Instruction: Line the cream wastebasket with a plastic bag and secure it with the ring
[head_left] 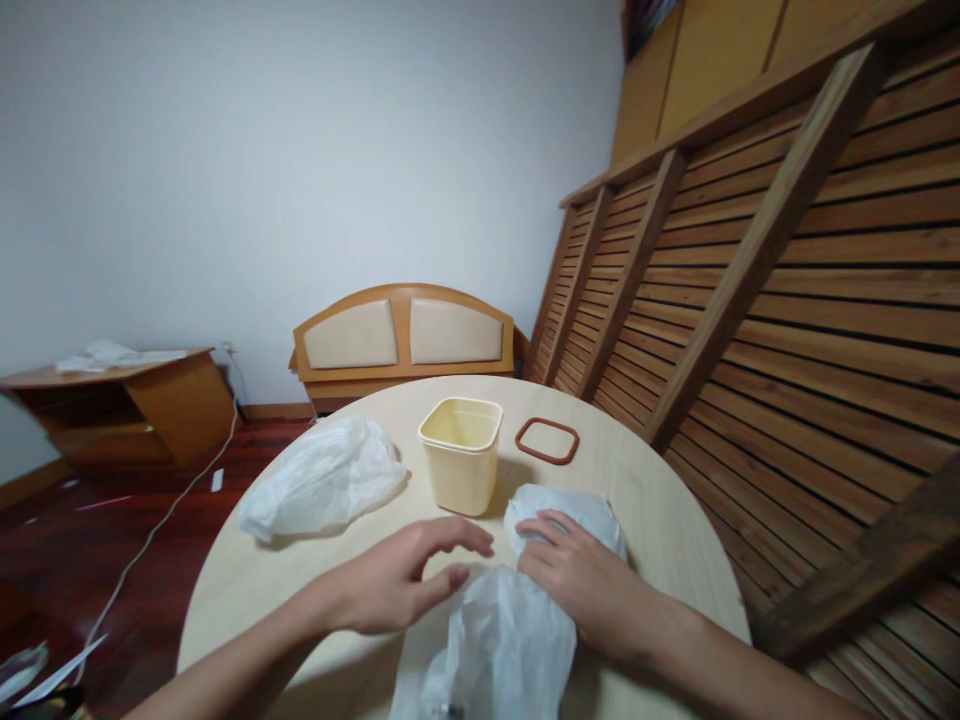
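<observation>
My left hand (397, 580) hovers over the round table (660, 520), fingers curved and apart, thumb near the edge of a white plastic bag (510, 640) in front of me. My right hand (577, 575) lies on that bag, fingers bent and pressing its bunched upper part (577, 505). Just beyond my hands stands an open cream plastic container (461, 452). A brown square ring (547, 441) lies flat to its right. Another crumpled white plastic bag (326, 478) rests on the table's left side.
A slatted wooden bed frame (765, 270) leans along the right, close to the table. A wooden headboard (405, 340) stands against the far wall. A low wooden shelf (120, 410) is at the left, with a white cable (165, 510) on the dark floor.
</observation>
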